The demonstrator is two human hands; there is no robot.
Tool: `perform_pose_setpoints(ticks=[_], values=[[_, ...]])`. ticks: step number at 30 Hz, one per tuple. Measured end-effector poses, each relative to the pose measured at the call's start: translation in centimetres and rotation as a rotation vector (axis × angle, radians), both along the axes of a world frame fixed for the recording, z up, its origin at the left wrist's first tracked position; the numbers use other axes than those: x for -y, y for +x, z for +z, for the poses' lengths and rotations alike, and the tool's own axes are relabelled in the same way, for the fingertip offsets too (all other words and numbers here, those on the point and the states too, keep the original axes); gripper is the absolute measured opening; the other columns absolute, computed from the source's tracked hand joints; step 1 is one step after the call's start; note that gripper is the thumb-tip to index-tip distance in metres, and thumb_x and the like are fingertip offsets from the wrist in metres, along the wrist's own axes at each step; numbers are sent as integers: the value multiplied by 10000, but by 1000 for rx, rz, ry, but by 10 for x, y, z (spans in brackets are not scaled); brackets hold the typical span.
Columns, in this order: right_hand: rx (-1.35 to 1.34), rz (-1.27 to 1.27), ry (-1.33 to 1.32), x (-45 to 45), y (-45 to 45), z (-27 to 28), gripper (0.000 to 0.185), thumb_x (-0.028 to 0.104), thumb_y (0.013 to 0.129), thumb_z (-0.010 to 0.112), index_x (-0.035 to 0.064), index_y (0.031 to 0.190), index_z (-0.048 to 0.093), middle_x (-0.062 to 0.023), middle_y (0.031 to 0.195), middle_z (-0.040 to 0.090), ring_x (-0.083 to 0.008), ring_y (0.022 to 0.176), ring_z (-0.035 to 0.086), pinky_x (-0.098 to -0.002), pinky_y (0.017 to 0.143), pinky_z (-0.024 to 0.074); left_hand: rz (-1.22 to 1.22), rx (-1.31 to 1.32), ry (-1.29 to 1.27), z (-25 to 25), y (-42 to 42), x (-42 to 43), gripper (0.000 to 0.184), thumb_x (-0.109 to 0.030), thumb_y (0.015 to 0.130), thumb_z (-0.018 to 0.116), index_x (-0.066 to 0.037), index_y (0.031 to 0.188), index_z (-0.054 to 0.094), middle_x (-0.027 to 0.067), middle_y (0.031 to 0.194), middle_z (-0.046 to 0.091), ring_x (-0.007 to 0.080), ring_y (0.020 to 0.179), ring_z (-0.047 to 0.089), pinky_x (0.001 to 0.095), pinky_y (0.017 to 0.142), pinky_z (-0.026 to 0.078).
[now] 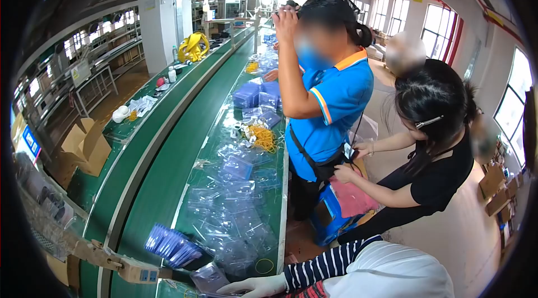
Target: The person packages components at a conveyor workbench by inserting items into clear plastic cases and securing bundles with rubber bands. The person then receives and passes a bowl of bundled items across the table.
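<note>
"White cloth (398, 273) and a striped sleeve (322, 259) lie nearest the camera, low on the right; out of that sleeve your right hand (255, 285) reaches left over the green conveyor (154, 203)."

"What is it at?"

"Your fingers are at the edge of a clear bluish packet (208, 277), at the near end of the conveyor. Your fingertips are partly cut off, so I cannot tell whether they are apart or clamped on the packet. Your left hand is out of view; I cannot tell its grip either."

"And what lies about your hand?"

"Farther left you have a fanned row of bluish packets (174, 246). Beyond your hand spreads a heap of clear pouches (232, 214), with a thin yellow band (264, 266) near your wrist."

"Who is near you?"

"On the right, beyond your sleeve, a person in black (443, 169) leans toward a person in a blue shirt (333, 93), whose arm is raised to the head. Left of the blue shirt, tangled yellow bands (261, 137) lie farther along the conveyor."
</note>
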State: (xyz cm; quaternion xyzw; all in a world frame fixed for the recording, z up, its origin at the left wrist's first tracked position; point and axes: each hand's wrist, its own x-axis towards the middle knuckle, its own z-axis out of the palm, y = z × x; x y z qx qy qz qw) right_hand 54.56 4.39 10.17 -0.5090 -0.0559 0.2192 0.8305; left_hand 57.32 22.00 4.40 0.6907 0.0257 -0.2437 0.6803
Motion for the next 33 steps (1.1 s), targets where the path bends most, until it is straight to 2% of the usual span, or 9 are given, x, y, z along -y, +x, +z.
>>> perform_pose_setpoints(ticks=[7,10,13,21,23,24,26,27,33], values=[[51,-149,-49,14,-24,0,599,282,891,622,22,1382,398,-83,1327,493,-156,1158,457,-300,967,393,-60,38,128,2,-10,20,291,-286,906,557,-3,955,606,86,838,617,159,696,541,295,595,432],[113,-79,130,15,-22,-55,670,358,932,535,45,1454,256,-140,1463,319,-231,1342,312,-325,1103,224,-68,65,167,6,-12,26,336,-320,913,558,0,1000,612,97,857,626,165,731,548,293,633,441],[106,-113,124,15,-23,-63,632,349,955,495,51,1458,255,-109,1449,351,-191,1333,311,-316,1114,192,-76,100,211,3,-15,30,377,-348,916,562,3,1044,611,104,878,632,166,770,556,290,665,448],[48,-187,1,23,-25,-56,567,285,976,472,8,1434,283,-89,1446,348,-191,1331,313,-324,1110,223,5,111,22,-14,-17,42,396,-365,920,563,4,1053,612,80,854,620,159,740,527,290,639,434],[-3,-266,182,20,-21,-59,526,250,965,486,-13,1398,344,-84,1405,408,-172,1299,357,-302,1090,257,42,8,-116,-21,-6,41,173,-181,897,575,-10,890,599,13,731,555,110,662,524,255,615,441],[-36,-272,70,28,-22,-33,561,259,959,477,-15,1419,307,-94,1423,388,-177,1288,364,-315,1082,259,-133,164,92,32,-5,55,211,-216,893,569,-11,857,599,7,675,551,102,618,518,246,586,436],[-72,-277,89,28,-20,-37,615,316,930,471,-17,1420,308,-88,1392,421,-169,1223,422,-301,1018,330,-123,86,6,31,-2,55,184,-166,894,607,18,909,613,39,770,633,104,670,573,247,619,460],[-81,-297,89,28,-19,-32,543,215,953,454,-13,1421,298,-75,1330,458,-137,1123,465,-272,963,369,-130,61,-23,33,0,59,178,-164,897,609,13,909,617,34,778,635,96,685,574,236,627,459],[-83,-307,107,21,-18,-44,554,213,933,425,-31,1415,303,-81,1295,475,-139,1100,459,-275,969,340,-93,11,-220,15,-3,55,185,-197,891,646,-12,886,633,4,788,631,65,697,556,207,656,447]])
